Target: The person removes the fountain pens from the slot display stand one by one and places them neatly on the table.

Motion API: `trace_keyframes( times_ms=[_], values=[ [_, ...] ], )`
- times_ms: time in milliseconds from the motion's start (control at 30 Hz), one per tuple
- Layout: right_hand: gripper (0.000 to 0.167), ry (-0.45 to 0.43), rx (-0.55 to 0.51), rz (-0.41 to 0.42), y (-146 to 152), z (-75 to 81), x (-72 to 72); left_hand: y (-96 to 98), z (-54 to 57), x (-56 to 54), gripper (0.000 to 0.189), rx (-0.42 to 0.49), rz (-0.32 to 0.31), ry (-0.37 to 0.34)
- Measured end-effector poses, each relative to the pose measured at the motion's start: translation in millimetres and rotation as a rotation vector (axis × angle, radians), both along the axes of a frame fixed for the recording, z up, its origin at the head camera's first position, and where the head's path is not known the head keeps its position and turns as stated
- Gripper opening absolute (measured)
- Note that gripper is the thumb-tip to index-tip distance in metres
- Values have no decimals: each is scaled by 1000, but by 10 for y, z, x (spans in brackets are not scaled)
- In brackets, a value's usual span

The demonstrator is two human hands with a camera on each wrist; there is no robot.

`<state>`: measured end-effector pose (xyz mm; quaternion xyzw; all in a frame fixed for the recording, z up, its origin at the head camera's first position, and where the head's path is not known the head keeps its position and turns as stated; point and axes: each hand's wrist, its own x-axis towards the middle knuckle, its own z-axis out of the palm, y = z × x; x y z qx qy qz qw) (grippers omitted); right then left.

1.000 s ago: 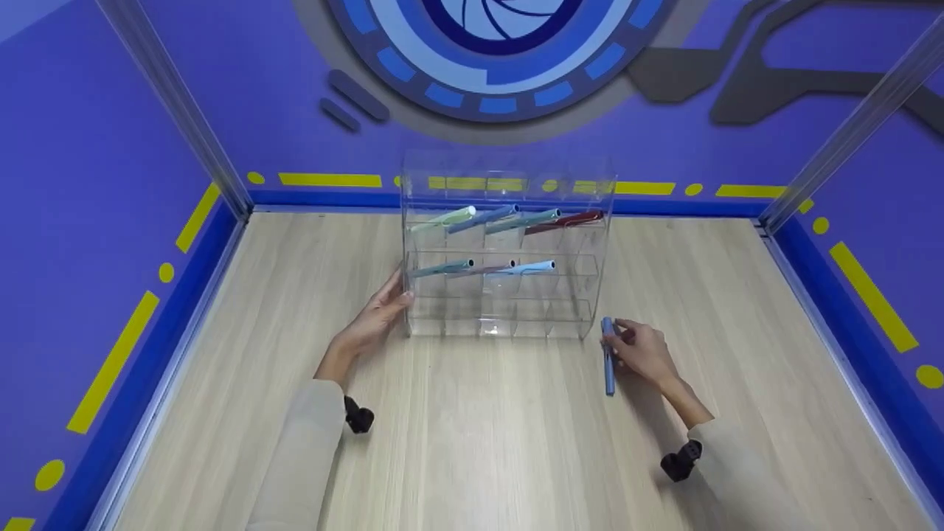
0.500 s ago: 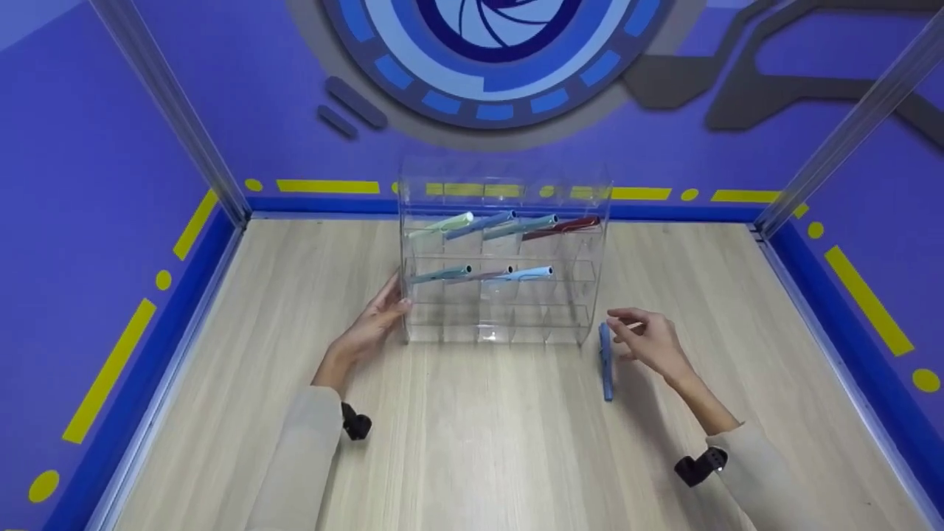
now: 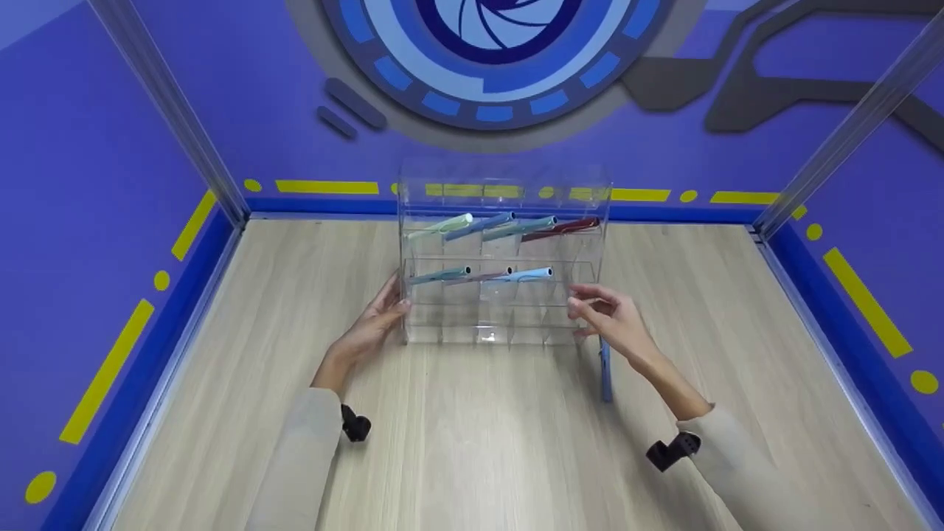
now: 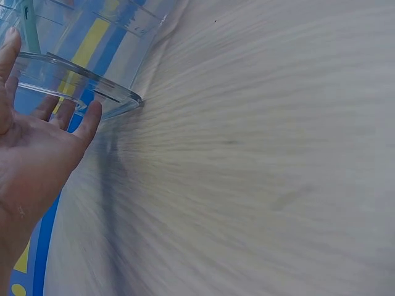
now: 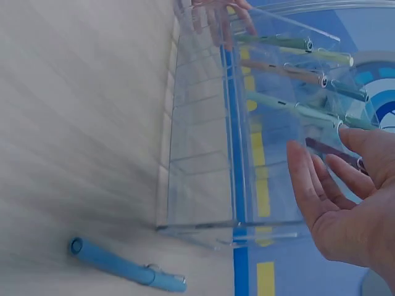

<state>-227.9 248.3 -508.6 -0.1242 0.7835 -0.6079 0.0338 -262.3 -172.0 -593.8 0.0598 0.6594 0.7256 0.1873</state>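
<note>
A transparent pen rack (image 3: 498, 316) stands in the middle of the wooden table. Its upper row bears a pale green pen (image 3: 442, 225), a blue pen, a teal pen and a dark red pen (image 3: 562, 228). In the row below lie another teal pen, a brownish-pink pen and a light blue pen (image 3: 525, 275). My left hand (image 3: 369, 324) touches the rack's left side, fingers fairly straight along the panel. At the rack's right front corner is my right hand (image 3: 612, 321), loosely bent and holding nothing; contact is unclear. A blue pen (image 5: 126, 265) lies on the table right of the rack.
The wooden tabletop (image 3: 472, 442) extends in front of the rack. Purple-blue printed panels (image 3: 88, 184) enclose it at the back and both sides, with metal posts (image 3: 173, 110) at the back corners. Black wrist cameras (image 3: 356, 425) sit at both cuffs.
My right hand has let go of the blue pen, leaving it on the table, and moved left to the rack's right front corner. The left hand stays at the rack's left side.
</note>
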Motion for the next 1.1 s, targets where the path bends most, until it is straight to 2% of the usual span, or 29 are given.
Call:
trace_keyframes(
  times_ms=[133, 367, 467, 667, 967, 1100],
  values=[
    [47, 17, -16, -5, -121, 27, -50, -2, 1, 12, 78, -17, 0, 6],
    [67, -43, -56, 9, -346, 49, -144, -10, 1, 12, 77, -23, 4, 12],
    [70, -55, -91, 38, -433, 39, -184, -4, 1, 17, 77, -16, 3, 17],
    [64, -81, -172, 78, -551, 5, -236, 16, -10, 16, 78, 3, -1, 9],
    [46, -80, -246, 73, -609, -71, -253, 18, -14, 19, 77, 7, 9, -4],
    [42, -91, -259, 42, -632, -96, -252, 26, -29, 14, 77, 9, 10, -5]
  ],
)
